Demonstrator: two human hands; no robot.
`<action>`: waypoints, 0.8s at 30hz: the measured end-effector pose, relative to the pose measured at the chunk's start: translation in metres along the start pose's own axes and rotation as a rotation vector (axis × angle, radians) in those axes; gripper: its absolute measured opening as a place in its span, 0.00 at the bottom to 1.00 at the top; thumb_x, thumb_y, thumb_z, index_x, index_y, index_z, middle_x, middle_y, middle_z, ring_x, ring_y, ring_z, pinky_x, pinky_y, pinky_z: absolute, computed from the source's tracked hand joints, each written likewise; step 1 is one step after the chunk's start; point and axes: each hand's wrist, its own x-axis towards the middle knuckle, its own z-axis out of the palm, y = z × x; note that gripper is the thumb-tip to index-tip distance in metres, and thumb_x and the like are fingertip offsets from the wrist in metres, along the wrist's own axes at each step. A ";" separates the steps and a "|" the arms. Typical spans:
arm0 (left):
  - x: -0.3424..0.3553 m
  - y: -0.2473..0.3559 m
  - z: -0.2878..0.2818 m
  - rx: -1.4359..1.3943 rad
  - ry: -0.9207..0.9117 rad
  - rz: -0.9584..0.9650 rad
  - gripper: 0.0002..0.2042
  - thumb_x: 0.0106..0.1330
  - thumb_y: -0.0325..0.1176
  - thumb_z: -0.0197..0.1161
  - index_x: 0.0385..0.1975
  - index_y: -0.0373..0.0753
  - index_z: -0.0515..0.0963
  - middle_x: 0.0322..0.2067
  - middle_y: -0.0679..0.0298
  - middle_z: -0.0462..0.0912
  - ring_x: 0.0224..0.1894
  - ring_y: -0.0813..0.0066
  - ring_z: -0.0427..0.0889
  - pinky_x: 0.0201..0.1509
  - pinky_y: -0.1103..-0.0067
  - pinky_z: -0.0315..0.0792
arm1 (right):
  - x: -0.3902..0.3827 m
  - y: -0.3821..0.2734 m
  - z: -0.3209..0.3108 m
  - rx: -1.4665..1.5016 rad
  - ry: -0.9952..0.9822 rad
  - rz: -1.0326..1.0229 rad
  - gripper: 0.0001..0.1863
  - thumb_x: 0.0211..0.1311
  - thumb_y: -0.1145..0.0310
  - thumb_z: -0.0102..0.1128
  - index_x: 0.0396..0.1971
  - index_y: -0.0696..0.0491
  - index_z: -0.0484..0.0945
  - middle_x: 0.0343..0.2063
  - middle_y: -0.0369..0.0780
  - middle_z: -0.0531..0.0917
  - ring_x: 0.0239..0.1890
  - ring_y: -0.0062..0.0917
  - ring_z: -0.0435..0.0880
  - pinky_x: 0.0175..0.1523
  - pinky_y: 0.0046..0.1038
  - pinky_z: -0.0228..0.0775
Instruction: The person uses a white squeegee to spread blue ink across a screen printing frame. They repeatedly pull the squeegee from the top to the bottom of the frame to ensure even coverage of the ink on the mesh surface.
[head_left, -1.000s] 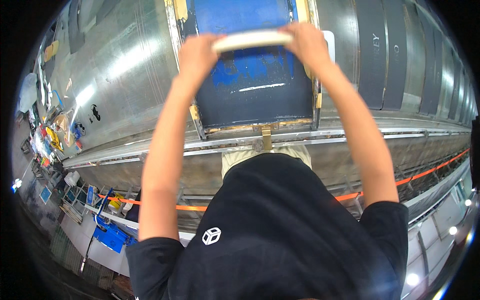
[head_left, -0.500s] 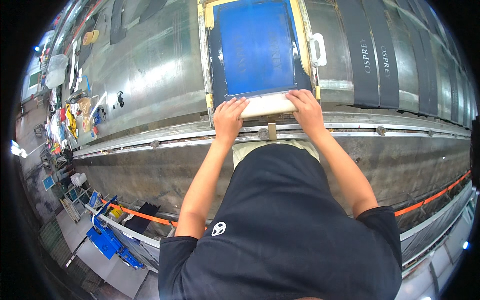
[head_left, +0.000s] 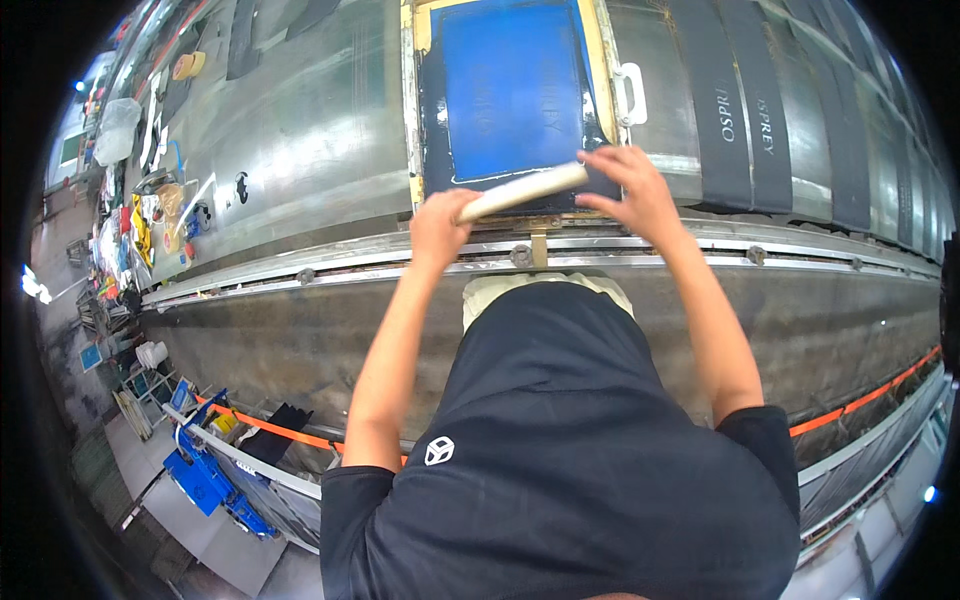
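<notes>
A cream-coloured screen-printing squeegee (head_left: 526, 192) is tilted over the near end of a printing screen (head_left: 409, 130), its right end higher in view than its left. My left hand (head_left: 438, 230) is closed round the squeegee's left end. Just beyond its right end, my right hand (head_left: 637, 196) is open, thumb and fingers spread apart and slightly blurred. The screen has a bright blue middle (head_left: 510, 90), dark borders and yellowish tape along its frame. A white handle (head_left: 630, 95) sticks out from the frame's right side.
Dark printed strips (head_left: 720, 130) lie on the long shiny table (head_left: 300, 150) to the right. A metal rail (head_left: 400, 260) runs along its near edge. Tape rolls (head_left: 188, 66) and cluttered items lie at left. An orange strap (head_left: 280, 430) crosses behind me.
My right hand has let go of the squeegee and opened. The squeegee has gone from nearly level to tilted, its right end swinging away from me, while my left hand keeps hold.
</notes>
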 end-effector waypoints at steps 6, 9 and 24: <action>0.080 -0.022 -0.019 -0.015 -0.301 0.115 0.13 0.58 0.34 0.72 0.43 0.45 0.87 0.42 0.64 0.86 0.47 0.59 0.82 0.50 0.67 0.76 | 0.041 0.031 0.016 0.032 -0.294 0.016 0.32 0.56 0.61 0.74 0.62 0.46 0.77 0.52 0.43 0.83 0.57 0.39 0.80 0.62 0.37 0.72; 0.096 -0.024 -0.017 -0.092 -0.416 0.017 0.19 0.55 0.43 0.75 0.45 0.44 0.86 0.40 0.59 0.88 0.45 0.55 0.85 0.51 0.65 0.77 | 0.046 0.049 0.035 0.081 -0.261 0.053 0.23 0.58 0.65 0.71 0.55 0.50 0.81 0.45 0.47 0.86 0.50 0.43 0.83 0.57 0.40 0.74; 0.173 -0.024 0.018 0.021 -0.692 -0.116 0.39 0.43 0.73 0.73 0.38 0.39 0.89 0.33 0.52 0.89 0.40 0.53 0.88 0.47 0.62 0.79 | 0.088 0.091 0.032 0.381 -0.646 0.591 0.26 0.61 0.64 0.73 0.60 0.52 0.82 0.34 0.38 0.88 0.36 0.21 0.83 0.47 0.26 0.77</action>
